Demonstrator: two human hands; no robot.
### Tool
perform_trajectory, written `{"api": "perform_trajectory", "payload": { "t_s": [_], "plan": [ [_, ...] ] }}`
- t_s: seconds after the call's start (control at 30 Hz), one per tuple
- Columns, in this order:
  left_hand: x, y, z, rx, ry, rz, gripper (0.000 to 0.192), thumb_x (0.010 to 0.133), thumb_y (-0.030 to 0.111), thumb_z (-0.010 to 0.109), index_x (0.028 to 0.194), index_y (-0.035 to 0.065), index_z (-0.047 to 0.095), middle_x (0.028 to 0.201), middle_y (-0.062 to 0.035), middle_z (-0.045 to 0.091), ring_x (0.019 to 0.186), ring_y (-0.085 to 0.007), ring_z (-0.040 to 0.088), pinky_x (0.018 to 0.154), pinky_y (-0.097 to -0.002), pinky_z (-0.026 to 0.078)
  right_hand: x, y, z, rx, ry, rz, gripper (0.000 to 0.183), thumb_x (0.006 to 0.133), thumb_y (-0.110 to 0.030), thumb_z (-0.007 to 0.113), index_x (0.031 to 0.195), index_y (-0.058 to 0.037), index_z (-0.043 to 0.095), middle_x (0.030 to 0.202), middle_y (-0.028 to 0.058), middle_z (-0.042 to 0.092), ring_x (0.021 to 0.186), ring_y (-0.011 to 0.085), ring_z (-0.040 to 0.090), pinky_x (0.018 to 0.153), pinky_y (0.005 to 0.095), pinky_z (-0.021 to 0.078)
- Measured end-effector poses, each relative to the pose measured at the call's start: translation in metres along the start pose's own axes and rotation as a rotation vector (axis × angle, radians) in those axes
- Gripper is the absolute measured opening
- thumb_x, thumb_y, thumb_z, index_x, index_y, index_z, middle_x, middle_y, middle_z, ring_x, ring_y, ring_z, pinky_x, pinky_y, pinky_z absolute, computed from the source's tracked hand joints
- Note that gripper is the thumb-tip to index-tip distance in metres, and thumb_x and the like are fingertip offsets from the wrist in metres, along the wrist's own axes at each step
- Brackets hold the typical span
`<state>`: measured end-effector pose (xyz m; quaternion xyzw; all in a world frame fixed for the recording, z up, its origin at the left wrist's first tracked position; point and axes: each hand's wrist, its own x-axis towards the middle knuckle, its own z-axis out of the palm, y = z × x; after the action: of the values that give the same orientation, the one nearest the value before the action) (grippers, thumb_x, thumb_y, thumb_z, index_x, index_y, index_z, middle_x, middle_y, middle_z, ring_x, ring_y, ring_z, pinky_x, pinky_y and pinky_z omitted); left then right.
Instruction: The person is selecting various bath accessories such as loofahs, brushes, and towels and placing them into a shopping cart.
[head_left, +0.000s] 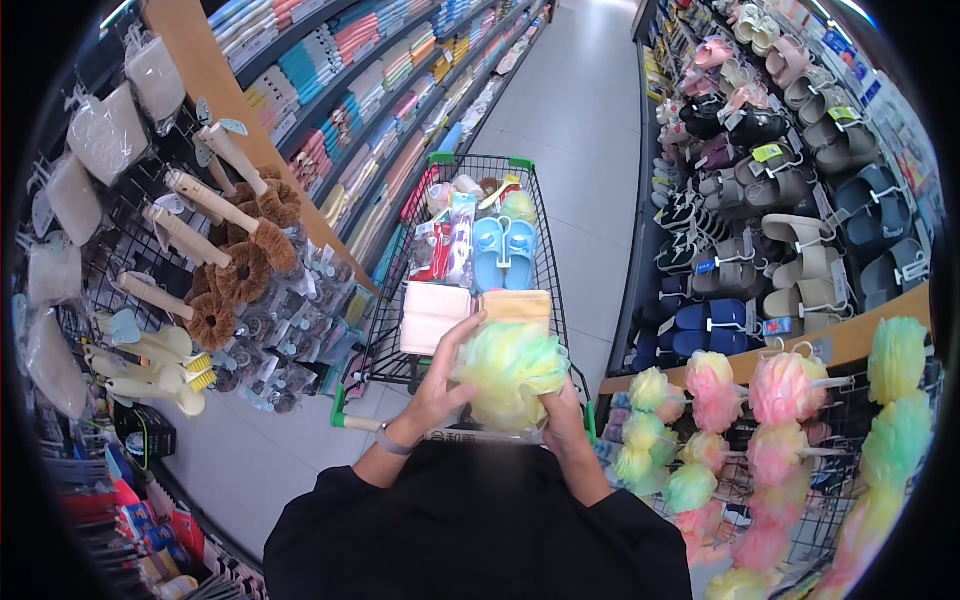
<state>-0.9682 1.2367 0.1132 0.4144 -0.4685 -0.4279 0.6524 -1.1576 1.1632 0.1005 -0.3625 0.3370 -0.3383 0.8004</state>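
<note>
A yellow-green mesh bath puff (514, 375) is held up between my hands, in front of the shopping cart's handle. My left hand (436, 386) cups its left side, thumb pressed on the mesh. On the lower right side, my right hand (564, 416) grips it, with some fingers hidden behind. Beyond the puff, the wire shopping cart (382, 349) carries a folded pale pink towel (436, 318) and a folded tan towel (517, 306). Farther in lie light blue slippers (504, 253), packaged goods (461, 232) and another pale yellow-green puff (517, 206).
At right, bath puffs (778, 386) hang on hooks below racks of slippers (720, 326). Wooden-handled brown scrub brushes (244, 271) jut out at left. Shelves of folded towels (307, 71) line the aisle's left side. Tiled floor (577, 142) runs ahead past the cart.
</note>
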Motion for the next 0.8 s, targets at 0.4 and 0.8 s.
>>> {"api": "perform_trajectory", "payload": {
  "t_s": [0.4,0.8],
  "plan": [
    [-0.039,-0.004,0.031,-0.031,0.344,-0.199,0.034,0.089,0.004,0.06,0.121,0.0021,0.05,0.109,-0.0035,0.059,0.098,-0.008,0.056,0.084,-0.0237,0.048,-0.019,-0.008,-0.015,-0.294,-0.181,-0.099,0.054,0.089,-0.016,0.067,0.135,0.0013,0.044,0.124,0.0082,0.056,0.113,0.0161,0.054,0.097,0.0311,0.0437],
    [-0.049,-0.001,0.075,-0.163,0.46,-0.172,0.018,0.095,0.012,0.059,0.11,0.0031,0.055,0.102,-0.0023,0.062,0.091,-0.0069,0.059,0.079,-0.0228,0.05,-0.045,-0.018,-0.038,-0.088,-0.243,0.049,0.044,0.097,-0.006,0.053,0.138,0.0028,0.041,0.122,0.0091,0.058,0.107,0.0157,0.059,0.092,0.0293,0.0481]
  ]
}}
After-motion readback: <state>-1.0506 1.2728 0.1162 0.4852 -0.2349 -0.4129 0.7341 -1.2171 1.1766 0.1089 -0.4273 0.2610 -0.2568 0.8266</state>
